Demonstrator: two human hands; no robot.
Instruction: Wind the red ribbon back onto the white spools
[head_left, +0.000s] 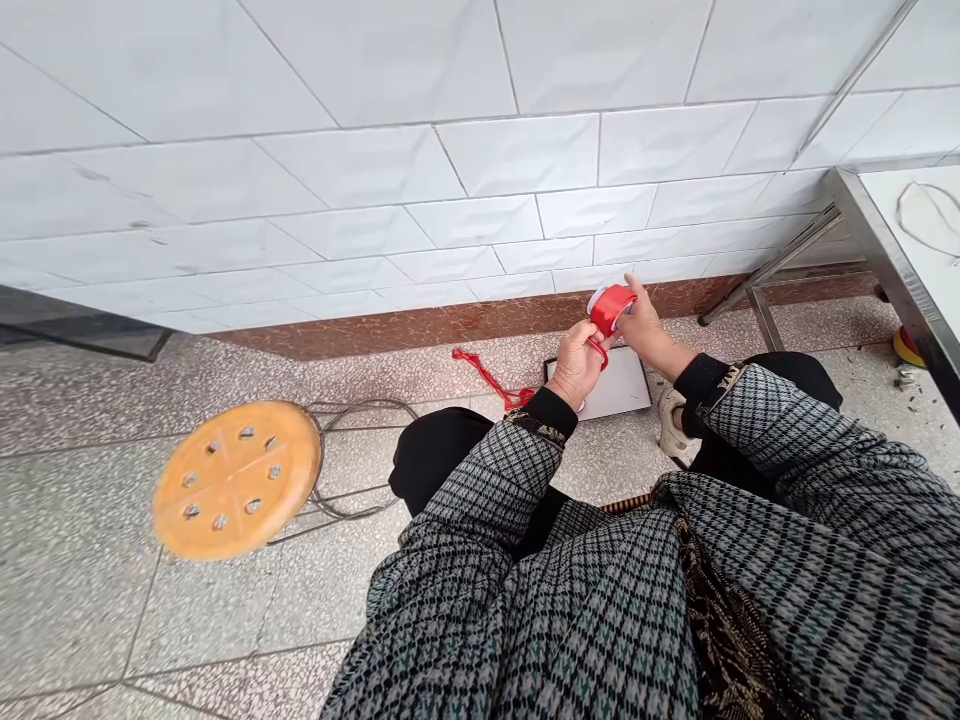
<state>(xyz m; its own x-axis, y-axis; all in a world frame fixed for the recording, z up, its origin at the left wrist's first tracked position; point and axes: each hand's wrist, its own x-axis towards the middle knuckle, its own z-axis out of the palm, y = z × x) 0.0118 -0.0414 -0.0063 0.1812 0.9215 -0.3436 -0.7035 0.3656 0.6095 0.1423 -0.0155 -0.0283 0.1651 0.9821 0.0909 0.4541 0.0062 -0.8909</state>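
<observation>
1. The red ribbon roll (613, 308) is held in the air between both hands, above the far edge of a white panel with a dark rim (619, 385)
2. The left hand (579, 362) has its thumb and fingers clamped on the roll's near side, a narrow red loop hanging at the fingers
3. The right hand (640, 320) grips the roll's right side, one finger raised apart from the others
4. The panel lies on the floor (375, 560), close to the edge where the floor meets the brown skirting (420, 328); a shoe (675, 425) is just beside its right edge
5. A loose red strip (491, 380) trails over the floor beside the panel's left edge
6. Further left is an orange stool (236, 480)
</observation>
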